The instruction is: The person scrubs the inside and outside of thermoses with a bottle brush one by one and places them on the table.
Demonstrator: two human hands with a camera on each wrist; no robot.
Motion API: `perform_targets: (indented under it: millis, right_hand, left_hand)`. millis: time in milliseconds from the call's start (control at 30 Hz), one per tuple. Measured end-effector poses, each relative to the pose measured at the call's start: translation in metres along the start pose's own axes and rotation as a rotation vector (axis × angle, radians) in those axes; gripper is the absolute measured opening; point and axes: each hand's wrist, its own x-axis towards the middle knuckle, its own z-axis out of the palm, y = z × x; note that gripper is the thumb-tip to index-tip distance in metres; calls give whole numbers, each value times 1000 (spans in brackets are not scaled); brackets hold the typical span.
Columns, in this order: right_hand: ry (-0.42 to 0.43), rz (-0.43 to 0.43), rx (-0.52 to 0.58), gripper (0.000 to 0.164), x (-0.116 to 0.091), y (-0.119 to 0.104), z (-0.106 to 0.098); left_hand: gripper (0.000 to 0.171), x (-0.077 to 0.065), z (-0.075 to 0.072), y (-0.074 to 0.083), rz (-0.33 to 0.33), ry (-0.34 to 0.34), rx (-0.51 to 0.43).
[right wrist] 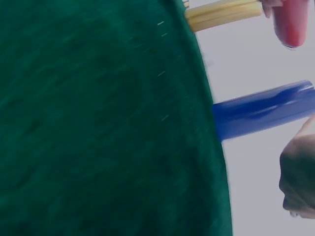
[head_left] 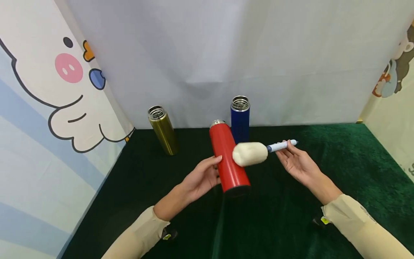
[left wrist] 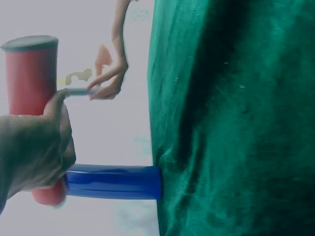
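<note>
In the head view my left hand grips a red bottle round its lower half. The bottle is held off the table and tilted, its metal mouth up and away, its dark base toward me. My right hand pinches the pale blue handle of a bottle brush by its end. The brush's cream sponge head overlaps the red bottle's side; whether they touch I cannot tell. Seen from the left wrist, the red bottle lies in the left hand's grasp. The right wrist view shows that hand only in part.
Behind the red bottle stands a blue bottle, upright with a lidless metal mouth. A gold bottle, also lidless, stands at the back left. Dark green cloth covers the table, and a pale curtain hangs at its far edge.
</note>
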Motion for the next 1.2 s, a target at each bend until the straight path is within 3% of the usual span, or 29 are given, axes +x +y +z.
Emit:
perform_targets:
  millis: [133,267,400,600,767,867,1000,1100,1200]
  right_hand:
    - [-44,23,-51,19,-2,1,-11]
    - [-33,12,-38,17,2,2,-7]
    - [26,-61,52,16,8,2,9]
    - [100,-121,175,25,9,3,19]
    - [84,-43,66,20,2,9,4]
    - [4,7,-60,16,-1,12,-6]
    - [-112,34,-180,26,-1,11,-11]
    - [-105,24,-132,24,3,9,-3]
    - [-39,-14,0,18,7,6,10]
  left_hand:
    - [49,1,2,5,10,40,-75]
    - [48,1,6,3,-9,32,-37]
    - [46,1,9,-2,-33,-6,31]
    - [55,-3,9,-6,-72,-44,1]
    - [50,-5,9,-2,-30,0,-14]
    - [48,-5,9,4,16,51,-53]
    - [48,-4,8,8,31,105,-54]
    - [43,-4,8,6,-2,115,17]
    - [36,-4,9,1,-39,92,78]
